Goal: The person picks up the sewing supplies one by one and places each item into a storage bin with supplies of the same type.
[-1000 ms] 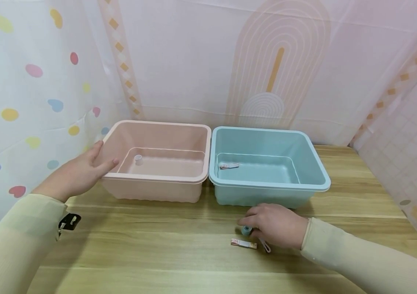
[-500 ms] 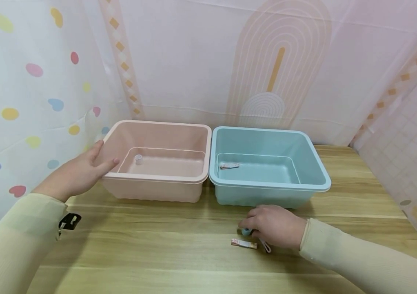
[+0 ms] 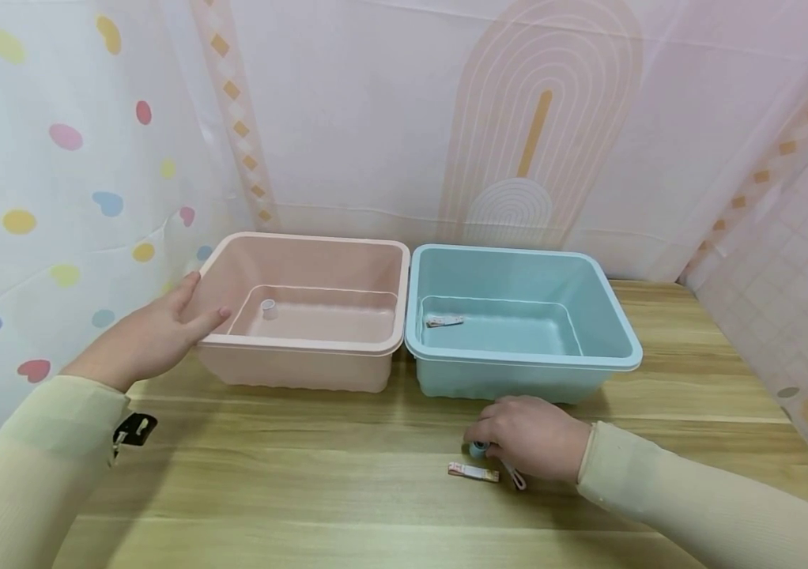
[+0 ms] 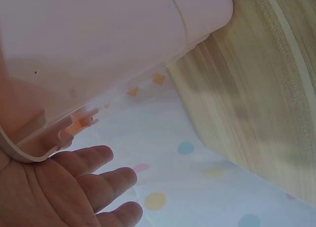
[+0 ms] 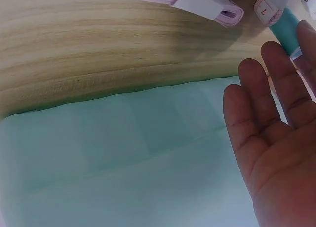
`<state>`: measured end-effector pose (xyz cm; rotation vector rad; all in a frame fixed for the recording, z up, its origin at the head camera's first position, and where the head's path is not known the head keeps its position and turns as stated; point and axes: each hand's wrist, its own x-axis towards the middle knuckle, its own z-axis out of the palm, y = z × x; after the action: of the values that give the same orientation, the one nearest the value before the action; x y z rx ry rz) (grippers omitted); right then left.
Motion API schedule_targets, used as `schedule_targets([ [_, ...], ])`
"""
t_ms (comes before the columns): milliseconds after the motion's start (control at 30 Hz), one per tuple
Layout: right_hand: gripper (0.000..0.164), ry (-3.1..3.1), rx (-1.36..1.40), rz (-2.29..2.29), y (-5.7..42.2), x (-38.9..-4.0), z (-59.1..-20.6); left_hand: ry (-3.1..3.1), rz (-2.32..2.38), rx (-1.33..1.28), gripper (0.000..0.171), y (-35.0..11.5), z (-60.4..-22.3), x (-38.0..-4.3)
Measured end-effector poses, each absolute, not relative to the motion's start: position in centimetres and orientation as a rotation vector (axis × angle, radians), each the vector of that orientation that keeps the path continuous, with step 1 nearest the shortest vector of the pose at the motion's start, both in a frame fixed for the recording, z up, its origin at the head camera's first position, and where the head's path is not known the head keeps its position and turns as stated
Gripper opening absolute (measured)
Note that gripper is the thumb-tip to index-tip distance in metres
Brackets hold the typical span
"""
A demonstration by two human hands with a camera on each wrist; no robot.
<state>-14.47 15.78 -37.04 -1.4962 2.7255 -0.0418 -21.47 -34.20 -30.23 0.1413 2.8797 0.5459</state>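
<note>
Right hand [image 3: 535,437] and left hand [image 3: 155,338] of the person are well apart. The right one pinches a small teal cylinder [image 3: 478,450] between thumb and forefinger, in front of the blue tub [image 3: 523,358]; if it touches the surface [image 3: 290,482], I cannot tell. The left one rests at the near left corner of the pink tub [image 3: 300,344], thumb over the rim, other fingers straight along the outside. Just beside the cylinder lies a folded printed strip [image 3: 473,472]; the right wrist view shows on it one red figure, which looks like 7. A folded pink strip [image 3: 515,477] with a white band [image 5: 198,3] comes out from under the right hand. Inside the pink tub stands a white cylinder [image 3: 269,309]. Inside the blue tub lies another strip [image 3: 444,322], its print too small for reading.
</note>
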Motion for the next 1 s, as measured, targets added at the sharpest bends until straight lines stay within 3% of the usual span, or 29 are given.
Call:
schedule_targets([
  [1000,0.021,2.761,-1.498,-0.063,15.47,-14.32,-36.38,2.876,0.543,0.127,0.103,-34.31,-30.23,-21.49],
])
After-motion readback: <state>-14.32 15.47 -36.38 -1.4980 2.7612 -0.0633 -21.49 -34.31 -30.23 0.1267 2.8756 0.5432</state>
